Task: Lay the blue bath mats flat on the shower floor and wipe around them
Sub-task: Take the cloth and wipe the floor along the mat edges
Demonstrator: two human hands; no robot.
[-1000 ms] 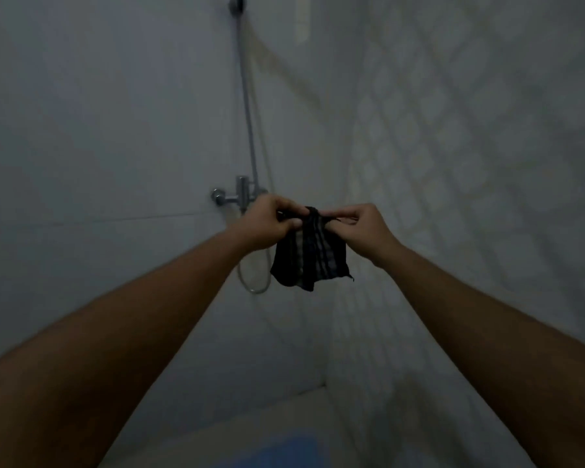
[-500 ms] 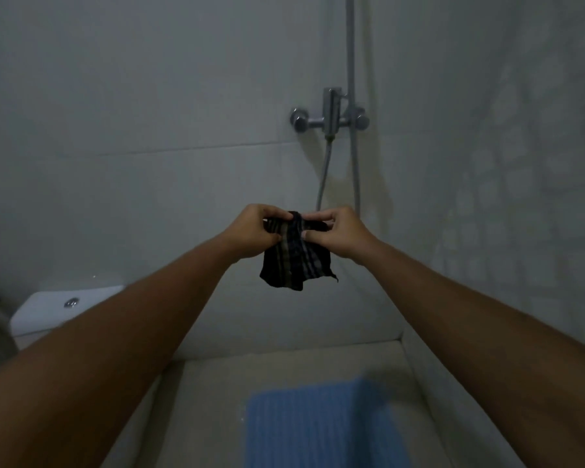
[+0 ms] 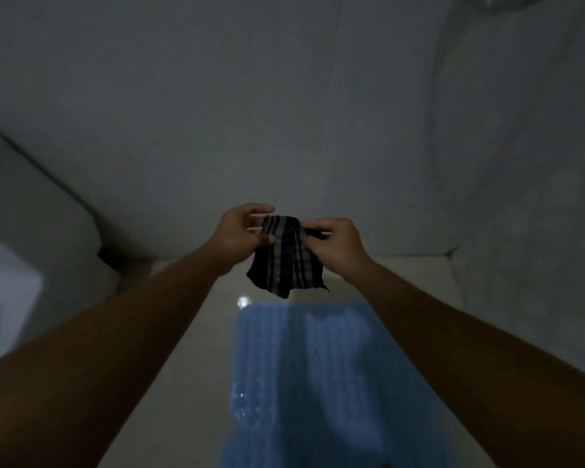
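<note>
A dark striped cloth (image 3: pixel 286 265) hangs in the air in front of me, above the far end of the shower floor. My left hand (image 3: pixel 238 236) pinches its left edge between thumb and fingers. My right hand (image 3: pixel 338 246) pinches its upper right edge. Below the cloth a blue bath mat (image 3: pixel 304 383) lies flat on the pale shower floor (image 3: pixel 190 383), running toward me; my right forearm covers part of its right side.
Pale tiled walls (image 3: pixel 284 113) close the shower at the back and right. A white toilet tank (image 3: pixel 31 224) stands at the left edge. A small bright reflection (image 3: pixel 243 302) shows on the floor just beyond the mat's far left corner.
My view has tilted down from the shower fitting to the floor, so much more of the blue mat shows. Both hands still hold the cloth and have shifted their grip on its top edge.
</note>
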